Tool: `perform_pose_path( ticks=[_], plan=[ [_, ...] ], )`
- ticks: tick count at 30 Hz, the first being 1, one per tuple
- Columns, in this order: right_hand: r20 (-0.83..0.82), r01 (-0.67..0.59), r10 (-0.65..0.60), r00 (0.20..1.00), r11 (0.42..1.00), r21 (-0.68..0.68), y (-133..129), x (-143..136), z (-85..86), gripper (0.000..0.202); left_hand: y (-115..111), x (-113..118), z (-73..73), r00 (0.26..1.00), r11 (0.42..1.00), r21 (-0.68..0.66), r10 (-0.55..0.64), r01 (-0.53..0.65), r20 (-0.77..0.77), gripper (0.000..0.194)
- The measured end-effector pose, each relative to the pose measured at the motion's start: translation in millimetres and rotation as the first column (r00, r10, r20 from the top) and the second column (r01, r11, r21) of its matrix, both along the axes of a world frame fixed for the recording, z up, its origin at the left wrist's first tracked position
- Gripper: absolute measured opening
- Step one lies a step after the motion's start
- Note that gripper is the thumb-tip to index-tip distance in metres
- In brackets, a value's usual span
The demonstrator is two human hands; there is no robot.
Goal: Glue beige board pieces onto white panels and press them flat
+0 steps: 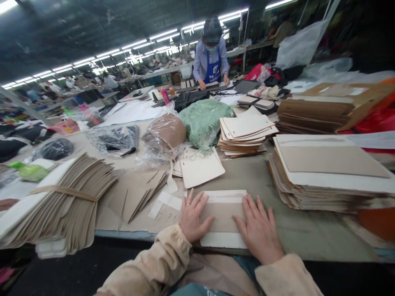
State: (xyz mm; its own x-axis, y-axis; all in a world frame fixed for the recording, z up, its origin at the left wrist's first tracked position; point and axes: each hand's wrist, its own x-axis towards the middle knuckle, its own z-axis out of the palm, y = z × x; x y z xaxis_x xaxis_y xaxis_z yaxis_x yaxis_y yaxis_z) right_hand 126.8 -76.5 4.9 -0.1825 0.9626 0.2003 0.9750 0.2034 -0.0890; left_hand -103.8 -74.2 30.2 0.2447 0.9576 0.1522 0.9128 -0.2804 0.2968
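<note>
A flat panel, tan across the middle with pale bands along its far and near edges, lies on the table in front of me. My left hand rests on its left edge, fingers spread and thumb pointing inward. On the opposite edge lies my right hand, also flat with fingers apart. Neither hand grips anything. Just beyond the panel are a few cream pieces with rounded corners. White strips lie left of my left hand, beside loose tan sheets.
To the right stands a tall stack of similar panels; at the left, a strapped bundle of boards leans over the table edge. Farther back are a cream stack, a green wrapped bundle and brown boards. A co-worker stands across the table.
</note>
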Motion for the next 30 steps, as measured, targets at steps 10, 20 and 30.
perform_pose_path(
  ticks=[10, 20, 30],
  plan=[
    [0.032, -0.023, 0.022, 0.999, 0.999, 0.035, 0, 2, -7.6, 0.059, -10, 68, 23.5, 0.974, 0.978, -0.020, -0.210, 0.209, -0.085, 0.077],
    [-0.029, 0.013, -0.012, 1.000, 0.999, 0.045, 3, 1, -10.3, 0.059, -9, -7, -0.6, 0.979, 0.999, -0.035, 0.014, -0.021, -0.202, 0.074],
    [-0.369, 0.130, -0.107, 0.923, 0.991, 0.039, -6, 7, 0.1, 0.062, -10, -20, -12.4, 0.892, 0.988, -0.093, 0.150, -0.122, 0.426, 0.067]
  ],
)
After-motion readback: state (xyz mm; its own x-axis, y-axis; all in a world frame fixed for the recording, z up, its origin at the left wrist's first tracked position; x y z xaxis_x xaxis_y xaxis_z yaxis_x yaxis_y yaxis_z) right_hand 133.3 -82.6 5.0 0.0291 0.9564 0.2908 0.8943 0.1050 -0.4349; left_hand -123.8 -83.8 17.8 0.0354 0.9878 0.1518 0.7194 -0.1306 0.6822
